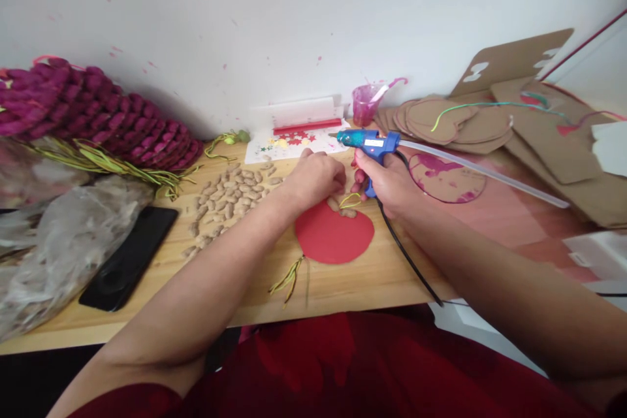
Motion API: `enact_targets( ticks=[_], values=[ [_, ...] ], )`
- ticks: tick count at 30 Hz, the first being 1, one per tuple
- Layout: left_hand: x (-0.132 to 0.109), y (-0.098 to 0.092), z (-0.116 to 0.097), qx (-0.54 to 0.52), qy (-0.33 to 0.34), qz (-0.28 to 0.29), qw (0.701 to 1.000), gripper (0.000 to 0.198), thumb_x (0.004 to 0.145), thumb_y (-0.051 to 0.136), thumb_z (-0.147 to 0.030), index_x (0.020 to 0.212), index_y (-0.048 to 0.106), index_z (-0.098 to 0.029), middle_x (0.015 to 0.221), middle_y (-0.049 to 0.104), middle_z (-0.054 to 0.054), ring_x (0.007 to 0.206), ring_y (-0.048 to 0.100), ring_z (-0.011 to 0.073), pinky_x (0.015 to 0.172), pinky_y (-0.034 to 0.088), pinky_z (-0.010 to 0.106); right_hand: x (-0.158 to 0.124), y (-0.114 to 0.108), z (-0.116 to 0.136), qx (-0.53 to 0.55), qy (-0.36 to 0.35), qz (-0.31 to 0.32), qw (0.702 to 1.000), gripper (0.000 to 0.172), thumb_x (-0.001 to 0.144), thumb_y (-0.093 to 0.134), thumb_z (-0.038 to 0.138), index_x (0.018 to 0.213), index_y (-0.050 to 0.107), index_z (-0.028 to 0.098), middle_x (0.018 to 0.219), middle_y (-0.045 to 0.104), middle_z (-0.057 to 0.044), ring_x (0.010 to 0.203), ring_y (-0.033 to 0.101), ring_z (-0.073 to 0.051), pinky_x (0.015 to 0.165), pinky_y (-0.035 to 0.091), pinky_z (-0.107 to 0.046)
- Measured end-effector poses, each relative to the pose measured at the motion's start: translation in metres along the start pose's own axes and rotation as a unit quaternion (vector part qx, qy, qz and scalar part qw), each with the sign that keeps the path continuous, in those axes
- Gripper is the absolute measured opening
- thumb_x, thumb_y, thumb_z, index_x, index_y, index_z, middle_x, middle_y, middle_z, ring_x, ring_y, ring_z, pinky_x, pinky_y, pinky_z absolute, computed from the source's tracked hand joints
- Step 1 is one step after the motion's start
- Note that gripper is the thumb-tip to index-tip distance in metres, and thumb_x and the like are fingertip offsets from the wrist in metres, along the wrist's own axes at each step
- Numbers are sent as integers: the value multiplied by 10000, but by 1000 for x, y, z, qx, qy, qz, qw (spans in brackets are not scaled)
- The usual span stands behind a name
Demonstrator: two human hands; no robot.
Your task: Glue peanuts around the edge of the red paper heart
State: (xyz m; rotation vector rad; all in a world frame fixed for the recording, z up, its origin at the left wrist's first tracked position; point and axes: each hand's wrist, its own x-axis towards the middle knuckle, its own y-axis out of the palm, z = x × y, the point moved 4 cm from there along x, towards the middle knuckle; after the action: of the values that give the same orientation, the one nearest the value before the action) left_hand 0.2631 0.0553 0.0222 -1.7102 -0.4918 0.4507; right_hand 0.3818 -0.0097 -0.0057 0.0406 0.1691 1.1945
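Note:
My right hand (389, 179) is wrapped round the handle of a blue glue gun (375, 144), whose nozzle points left. A long translucent glue stick (484, 174) sticks out of its back. Over the upper edge of a red heart-like cutout (334, 235) is my left hand (316, 177), its fingers curled together. What they hold, if anything, is hidden. Just below those fingers, peanuts (348, 213) lie along the cutout's top edge beside a yellow cord loop (351, 200). A yellow-green tassel (290, 279) hangs from its lower left.
Loose peanuts (229, 192) spread to the left, near a black phone (128, 258) and a plastic bag (73, 235). Purple-red stacked pieces (98, 111) stand behind. Paper with small stars (262, 151), a stained cup (366, 104) and cardboard cutouts (431, 119) line the back. The gun's cable (409, 255) runs frontward.

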Motion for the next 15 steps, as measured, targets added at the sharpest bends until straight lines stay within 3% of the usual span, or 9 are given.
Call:
enact_targets(
  ticks=[9, 13, 15],
  values=[
    [3, 0, -2, 61, 13, -32, 998, 189, 878, 608, -154, 847, 791, -193, 832, 767, 83, 897, 664, 258, 955, 373, 443, -1, -1, 2, -7, 3, -10, 1000, 350, 862, 763, 492, 800, 591, 194, 565, 551, 58, 453, 609, -111, 328, 402, -188],
    [-9, -13, 13, 65, -6, -100, 993, 310, 890, 499, -79, 934, 783, -195, 968, 778, 93, 992, 659, 279, 954, 381, 462, -1, -3, 1, 1, -2, -5, 1000, 427, 801, 798, 567, 797, 592, 193, 572, 565, 52, 452, 614, -115, 336, 405, -193],
    [-22, -22, 26, 63, -44, -137, 988, 309, 894, 479, -91, 878, 769, -197, 972, 771, 92, 1003, 655, 290, 944, 389, 475, 0, -3, 0, 6, -5, -5, 1000, 465, 768, 808, 606, 799, 598, 192, 575, 576, 46, 454, 613, -117, 335, 400, -194]
  ],
)
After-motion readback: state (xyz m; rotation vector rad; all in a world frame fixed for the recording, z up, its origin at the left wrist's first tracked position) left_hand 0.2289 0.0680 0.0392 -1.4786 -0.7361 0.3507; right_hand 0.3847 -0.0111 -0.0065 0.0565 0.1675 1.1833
